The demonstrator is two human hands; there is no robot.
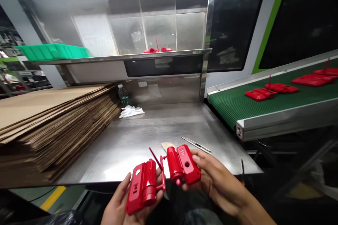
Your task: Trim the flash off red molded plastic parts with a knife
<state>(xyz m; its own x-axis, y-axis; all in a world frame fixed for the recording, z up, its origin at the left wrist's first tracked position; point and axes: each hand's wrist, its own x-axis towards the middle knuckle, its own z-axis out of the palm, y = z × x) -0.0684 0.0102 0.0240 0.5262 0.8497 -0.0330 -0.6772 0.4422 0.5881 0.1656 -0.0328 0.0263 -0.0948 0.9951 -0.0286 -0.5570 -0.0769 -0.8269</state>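
Both hands are holding a red moulded part (161, 177) over the desk (158, 130) edge — left grip (124, 204) cupping the left half, right grip (213, 179) clasping the right half. Beyond the right grip, tweezers (195, 144) are lying; further right, red parts (271, 89) are sitting on a green conveyor (237, 105). Cardboard sheets (52, 119) are stacked left.

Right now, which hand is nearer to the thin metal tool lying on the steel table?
Right. The right hand sits just below the metal tool, holding one red half. The left hand is farther, low and to the left, holding the other half.
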